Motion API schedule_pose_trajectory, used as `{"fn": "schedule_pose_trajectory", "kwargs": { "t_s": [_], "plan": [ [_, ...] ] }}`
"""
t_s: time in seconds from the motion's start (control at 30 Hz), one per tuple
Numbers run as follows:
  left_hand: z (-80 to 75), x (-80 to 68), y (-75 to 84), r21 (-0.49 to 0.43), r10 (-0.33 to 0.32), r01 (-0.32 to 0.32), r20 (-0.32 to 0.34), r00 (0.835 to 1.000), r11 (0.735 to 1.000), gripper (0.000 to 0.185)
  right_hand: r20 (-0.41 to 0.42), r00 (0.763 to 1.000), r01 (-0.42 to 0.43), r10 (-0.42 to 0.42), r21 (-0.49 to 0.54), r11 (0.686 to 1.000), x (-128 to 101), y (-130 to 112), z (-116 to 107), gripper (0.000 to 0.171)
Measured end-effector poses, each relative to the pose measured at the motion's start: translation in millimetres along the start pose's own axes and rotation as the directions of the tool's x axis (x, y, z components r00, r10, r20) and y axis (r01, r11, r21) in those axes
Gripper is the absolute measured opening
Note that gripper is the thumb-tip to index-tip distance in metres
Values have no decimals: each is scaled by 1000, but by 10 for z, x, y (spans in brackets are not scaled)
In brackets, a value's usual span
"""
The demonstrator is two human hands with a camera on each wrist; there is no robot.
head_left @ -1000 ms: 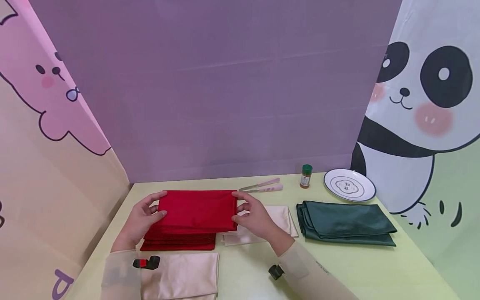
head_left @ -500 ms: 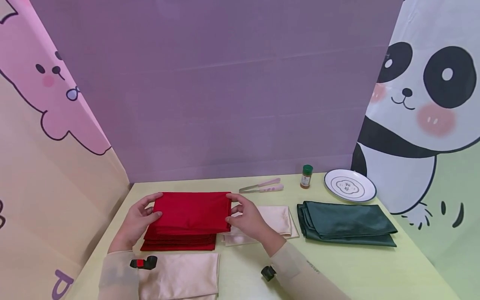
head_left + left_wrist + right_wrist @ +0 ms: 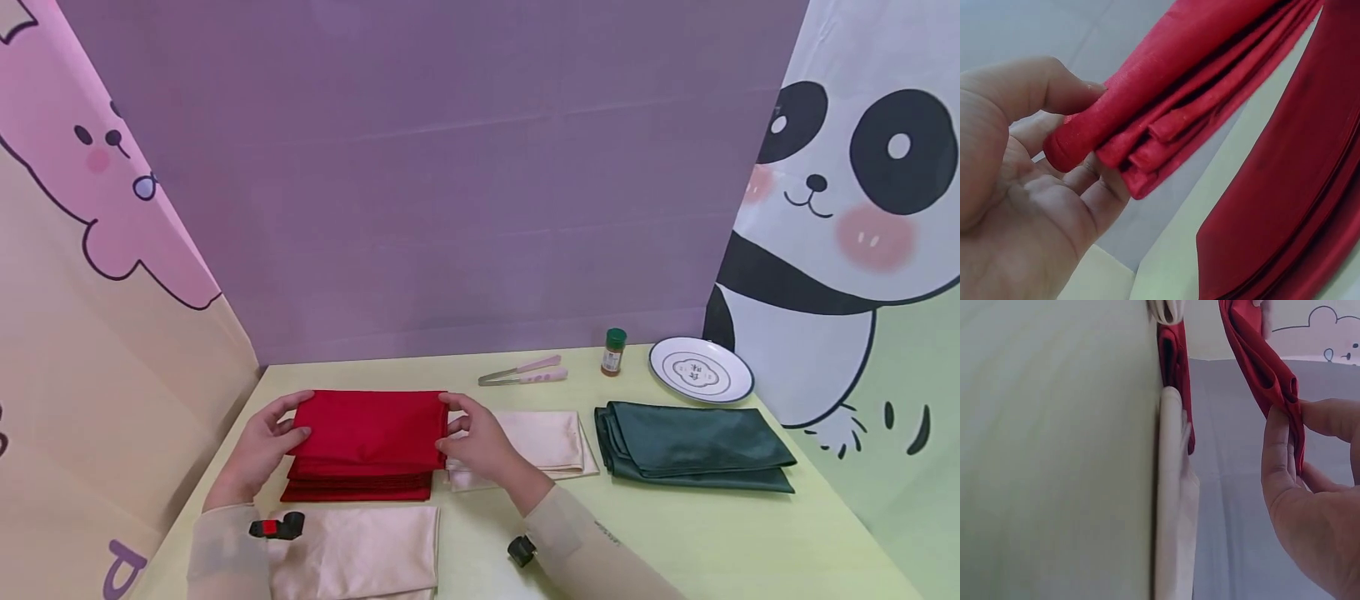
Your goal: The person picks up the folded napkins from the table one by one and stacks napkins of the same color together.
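Holding: both hands grip a folded red cloth [image 3: 369,427] by its ends, just above the red stack [image 3: 358,486].
Left hand [image 3: 258,450]: thumb over, fingers under the left end.
Right hand [image 3: 480,442]: pinches the right end.
Nearby: cream cloth [image 3: 551,442] beside the stack, green cloth [image 3: 690,446] further right.

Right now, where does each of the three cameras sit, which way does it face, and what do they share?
Head: worn high, looks forward and down at the table; both hands and sleeves show.
Left wrist: beside the left hand, looks along the palm at the folded red cloth it pinches.
Right wrist: beside the right hand, tipped sideways, looks at the cloth's other end above the red pile.
Shared: all three show the held red cloth.
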State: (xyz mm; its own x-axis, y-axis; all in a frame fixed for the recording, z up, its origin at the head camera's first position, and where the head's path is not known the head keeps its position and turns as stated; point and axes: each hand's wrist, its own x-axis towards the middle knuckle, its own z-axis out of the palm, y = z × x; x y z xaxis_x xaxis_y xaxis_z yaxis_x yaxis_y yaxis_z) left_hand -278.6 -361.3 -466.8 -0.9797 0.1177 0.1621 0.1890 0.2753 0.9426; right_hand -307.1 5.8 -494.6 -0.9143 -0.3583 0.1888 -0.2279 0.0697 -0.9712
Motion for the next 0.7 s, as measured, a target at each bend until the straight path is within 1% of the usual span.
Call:
{"fn": "schedule_pose_trajectory", "kwargs": {
  "t_s": [0.2,0.4,0.63,0.7],
  "plan": [
    [-24,-22,-12,-19,-22,22,10,1000,1000,56,-2,999,-39,39,-34,999,17,13,80,69],
    [-51,-55,15,-31,-54,55,14,998,998,55,29,997,-65,67,-54,996,5,-58,115,70],
    [-81,-81,6,-16,-47,48,20,999,999,55,65,994,-87,91,-62,994,5,-60,142,71],
    [-87,-93,3,-14,-55,56,22,998,998,55,77,993,-88,93,-66,994,8,-49,148,71]
  ]
}}
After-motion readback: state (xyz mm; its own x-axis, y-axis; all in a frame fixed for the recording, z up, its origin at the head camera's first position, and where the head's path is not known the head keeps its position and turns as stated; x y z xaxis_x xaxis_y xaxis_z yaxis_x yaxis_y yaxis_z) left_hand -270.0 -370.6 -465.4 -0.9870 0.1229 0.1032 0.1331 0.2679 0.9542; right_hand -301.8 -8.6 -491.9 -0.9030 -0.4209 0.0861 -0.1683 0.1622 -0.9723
